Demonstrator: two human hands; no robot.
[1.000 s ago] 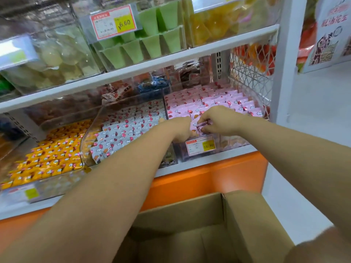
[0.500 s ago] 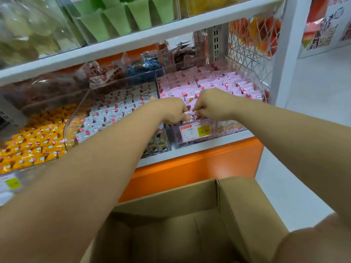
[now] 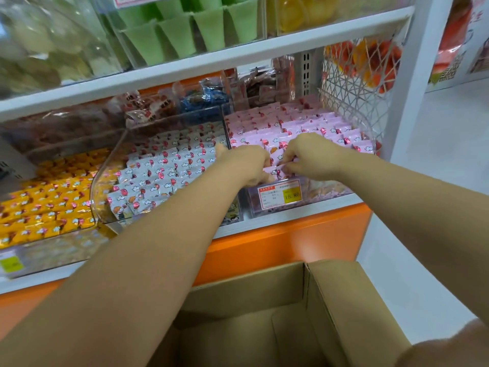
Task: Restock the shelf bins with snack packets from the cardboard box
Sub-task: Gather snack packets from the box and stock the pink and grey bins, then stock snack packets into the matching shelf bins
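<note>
A clear bin [image 3: 325, 193] at the right of the lower shelf is packed with rows of pink snack packets [image 3: 312, 125]. Both my hands reach into its front row. My left hand [image 3: 244, 164] has its fingers curled down onto the front pink packets [image 3: 272, 169]. My right hand [image 3: 308, 156] pinches the same front packets from the right side. The open cardboard box [image 3: 344, 308] stands on the floor below the shelf, and its inside looks bare where visible.
A bin of white packets [image 3: 169, 165] sits left of the pink one, and orange packets [image 3: 50, 192] fill the far left. A price tag [image 3: 280, 194] hangs on the pink bin's front. Green cups [image 3: 185, 30] fill the shelf above. A wire basket [image 3: 354, 83] stands at the right.
The view has tilted down and drawn closer. Both hands stay at the front row of pink packets, shifting slightly as they handle them.
</note>
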